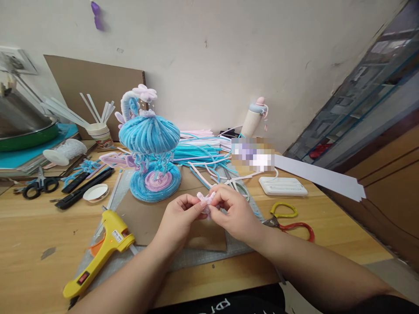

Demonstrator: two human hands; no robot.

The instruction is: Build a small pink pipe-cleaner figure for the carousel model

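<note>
Between my two hands is a small pale pink piece of bent pipe cleaner [205, 199], partly covered by the fingers. My left hand [183, 213] pinches it from the left with thumb and forefinger. From the right, my right hand [231, 211] closes its fingertips on the same piece. Both hands are over a brown cardboard sheet [147, 218]. Behind them, to the left, stands a blue fuzzy jellyfish-shaped craft [149, 135] on a round blue base [137, 187] with a pink centre.
A yellow glue gun [113, 244] lies at the left front. Scissors with yellow and red handles [284, 222] lie to the right, near a white power bank [283, 186]. Blue and pink pipe cleaners [199, 152] are heaped behind. Black scissors [41, 184] and a bottle [253, 118] are farther off.
</note>
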